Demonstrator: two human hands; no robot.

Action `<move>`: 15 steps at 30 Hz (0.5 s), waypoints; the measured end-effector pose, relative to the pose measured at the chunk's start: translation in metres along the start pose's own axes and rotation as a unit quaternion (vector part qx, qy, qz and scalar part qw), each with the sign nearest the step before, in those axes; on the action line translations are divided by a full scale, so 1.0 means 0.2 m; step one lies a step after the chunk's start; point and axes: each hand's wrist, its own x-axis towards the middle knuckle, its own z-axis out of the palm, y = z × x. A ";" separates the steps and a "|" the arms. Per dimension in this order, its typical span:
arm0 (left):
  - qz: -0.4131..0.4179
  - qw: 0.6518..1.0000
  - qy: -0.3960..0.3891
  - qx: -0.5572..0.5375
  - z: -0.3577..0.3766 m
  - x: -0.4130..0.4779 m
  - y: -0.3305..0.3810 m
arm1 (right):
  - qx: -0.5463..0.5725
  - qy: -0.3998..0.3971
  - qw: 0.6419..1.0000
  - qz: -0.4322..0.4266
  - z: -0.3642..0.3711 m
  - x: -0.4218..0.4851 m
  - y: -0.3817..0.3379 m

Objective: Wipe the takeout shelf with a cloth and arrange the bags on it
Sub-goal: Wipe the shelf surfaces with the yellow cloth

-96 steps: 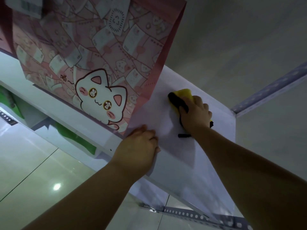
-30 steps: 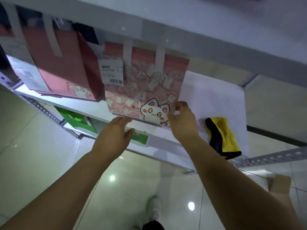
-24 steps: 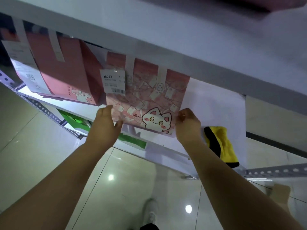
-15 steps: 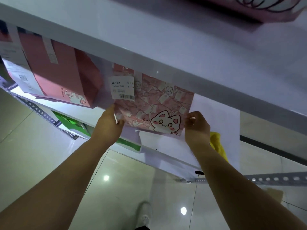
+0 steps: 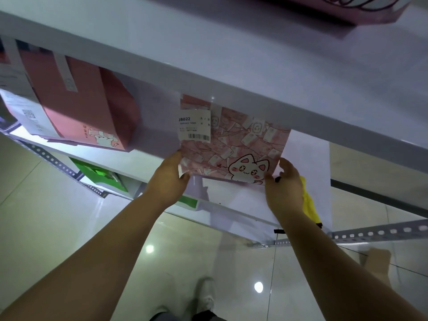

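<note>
A pink takeout bag with a cartoon cat (image 5: 234,147) and a white label stands on the white shelf (image 5: 308,163), its top hidden by the shelf above. My left hand (image 5: 169,179) grips the bag's lower left corner. My right hand (image 5: 284,188) touches the bag's lower right edge with straight fingers. The yellow and black cloth (image 5: 309,205) lies on the shelf just right of my right hand, partly hidden behind my wrist.
A second pink bag (image 5: 92,107) with a long receipt stands to the left on the same shelf. The upper shelf board (image 5: 208,54) juts out overhead, with another pink bag (image 5: 347,8) on it. Green packaging (image 5: 99,174) sits on the shelf below. A perforated metal rail (image 5: 370,232) frames the right end.
My right hand left the cloth on the shelf. Both hands took the cat bag by its lower corners and moved it right and deeper along the shelf. The view tilted upward.
</note>
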 end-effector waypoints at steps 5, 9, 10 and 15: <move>-0.014 1.000 -0.020 0.005 -0.14 -0.04 -0.11 | -0.036 0.062 0.996 -0.057 0.07 -0.14 -0.11; -0.014 1.000 -0.023 -0.006 -0.31 -0.08 -0.25 | -0.025 0.038 0.997 -0.057 0.23 -0.28 -0.27; -0.016 1.000 -0.024 -0.007 -0.36 -0.08 -0.29 | -0.019 0.033 0.997 -0.063 0.29 -0.31 -0.31; -0.015 0.999 -0.042 0.007 -0.67 -0.08 -0.57 | -0.013 0.003 0.998 -0.062 0.63 -0.46 -0.57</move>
